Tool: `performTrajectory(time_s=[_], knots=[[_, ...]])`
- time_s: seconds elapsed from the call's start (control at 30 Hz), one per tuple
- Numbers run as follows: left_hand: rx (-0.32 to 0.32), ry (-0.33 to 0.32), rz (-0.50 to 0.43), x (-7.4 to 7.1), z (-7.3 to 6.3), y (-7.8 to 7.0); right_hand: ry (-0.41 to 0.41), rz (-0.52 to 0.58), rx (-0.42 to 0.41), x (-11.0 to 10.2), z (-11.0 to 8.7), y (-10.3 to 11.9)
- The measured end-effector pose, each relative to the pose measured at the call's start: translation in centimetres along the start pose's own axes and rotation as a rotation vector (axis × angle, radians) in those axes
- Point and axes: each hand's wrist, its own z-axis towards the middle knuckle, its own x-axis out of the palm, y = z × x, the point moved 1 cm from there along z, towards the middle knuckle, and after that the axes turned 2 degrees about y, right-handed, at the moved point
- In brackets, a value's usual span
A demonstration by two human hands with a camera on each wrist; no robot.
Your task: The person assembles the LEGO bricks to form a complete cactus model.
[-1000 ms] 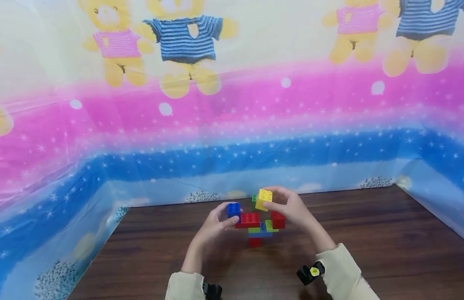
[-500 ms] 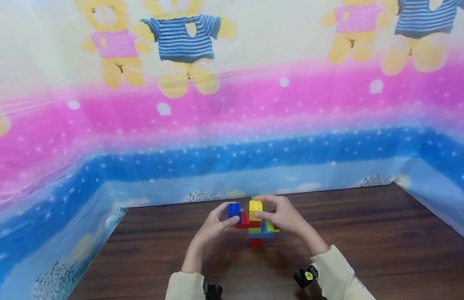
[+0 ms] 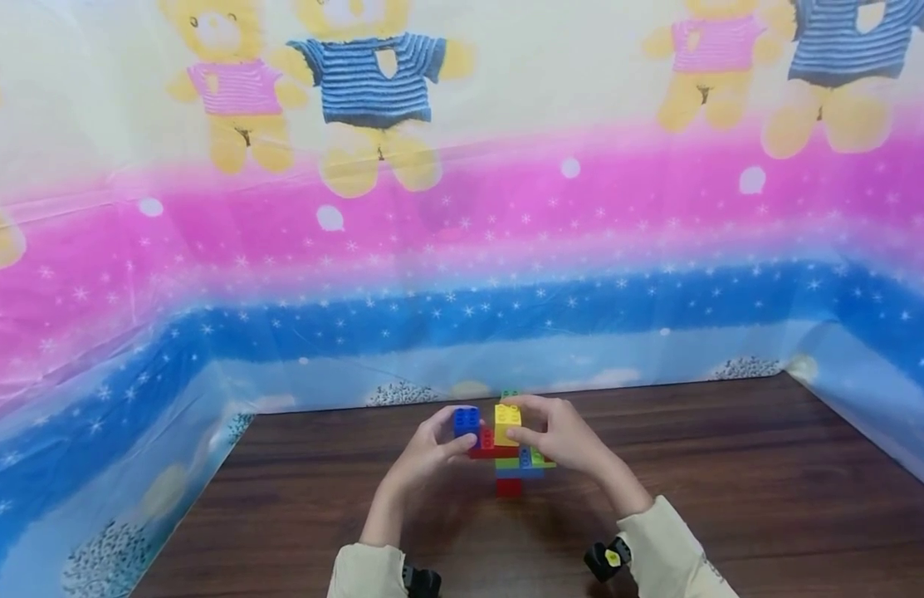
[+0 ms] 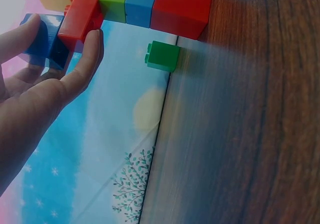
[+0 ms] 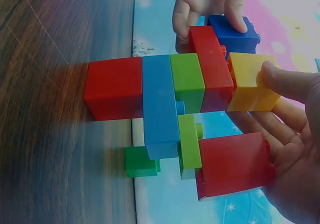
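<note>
A tower of toy building bricks stands on the table: a red base brick [image 5: 114,89], a light-blue brick [image 5: 159,104], two lime-green bricks [image 5: 187,79] and a long red brick [image 5: 211,59] above them. My left hand [image 3: 420,453] pinches a blue brick [image 3: 466,418] at the long red brick's left end. Between thumb and fingers, my right hand [image 3: 569,433] holds a yellow brick [image 5: 254,81] right at the studs of that brick's other end. Another red brick [image 5: 232,165] sits on the lower lime-green piece, close to my right palm.
On the wooden table [image 3: 297,498], a loose green brick [image 4: 164,56] lies behind the tower. A printed cloth [image 3: 462,324] with bears and snowflakes hangs along the table's back and sides. Black wrist cameras [image 3: 607,558] sit by both sleeves.
My right hand has moved left and down, bringing the yellow brick from beyond the tower to the long red brick's right end. My left hand stays on the blue brick.
</note>
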Motion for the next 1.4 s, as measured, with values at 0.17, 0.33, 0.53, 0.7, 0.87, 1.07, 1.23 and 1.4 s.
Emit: performTrajectory(time_s=[0.17,0.33,0.53,0.7,0.87,1.07,1.23,1.4], knots=[[0.007,0.001,0.006,-0.1,0.0,0.0,0.009,-0.005,-0.015,0.1,0.0,0.2],[0.017,0.012,-0.007,0.0,0.0,0.0,0.015,-0.023,-0.046,0.2,-0.1,0.4],[0.007,0.025,0.002,0.2,0.0,0.1,0.033,-0.040,-0.045,0.2,-0.4,0.2],[0.015,0.030,0.001,0.2,0.1,0.0,0.035,-0.047,-0.058,0.2,-0.4,0.4],[0.012,0.030,-0.013,0.2,0.0,-0.2,0.038,-0.051,-0.057,0.1,-0.2,0.6],[0.009,0.015,-0.020,0.0,-0.1,0.0,0.038,-0.077,-0.031,0.1,-0.1,0.9],[-0.001,0.021,-0.022,0.1,-0.1,0.1,0.033,-0.093,0.001,0.1,-0.4,1.0],[-0.009,0.006,-0.023,0.2,0.1,-0.1,0.020,-0.119,0.002,0.0,-0.2,1.2]])
